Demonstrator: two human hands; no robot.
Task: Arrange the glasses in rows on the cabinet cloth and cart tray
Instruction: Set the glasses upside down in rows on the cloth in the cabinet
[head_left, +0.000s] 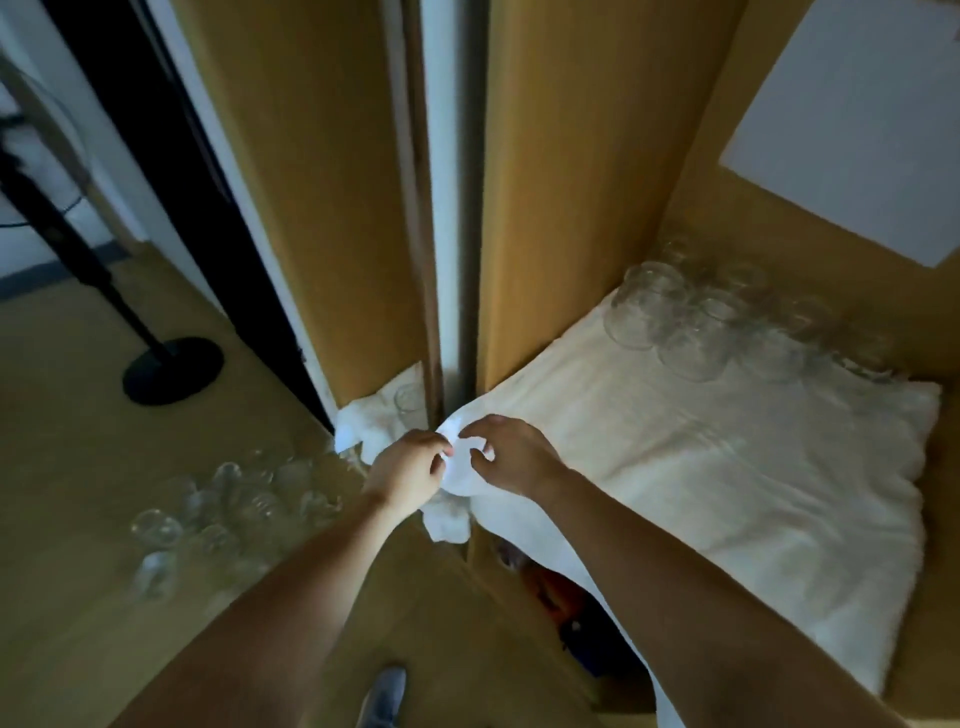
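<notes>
The left hand (410, 467) and the right hand (509, 457) meet at the near left corner of the white cloth (727, 478), and each pinches that corner between thumb and curled fingertips, lifting it slightly off the shelf. The cloth is soft and rumpled, with shallow creases, and covers most of a tan wooden cabinet shelf (940, 571); bare wood shows past its right edge. At the back of the cloth, against the rear corner, a cluster of clear round glasses (675, 322) stands packed together, some touching, while the broad middle and front of the cloth lie open. Above the cloth's far right a flat white sheet (857, 119) is fixed to the cabinet wall. Just left of the pinched corner an upright wooden panel (571, 156) rises, with a narrow pale gap beside it. Beyond that gap a second crumpled white rag (363, 415) lies bunched, a single glass (410, 397) on it. Left of the cloth and lower, more clear loose glasses (234, 504) are scattered on a smooth tan wooden top (78, 467), blurred. Further left stands a black pole on a round black base (174, 369). Below the cloth's front edge, a grey shoe (384, 696) shows on the floor.
</notes>
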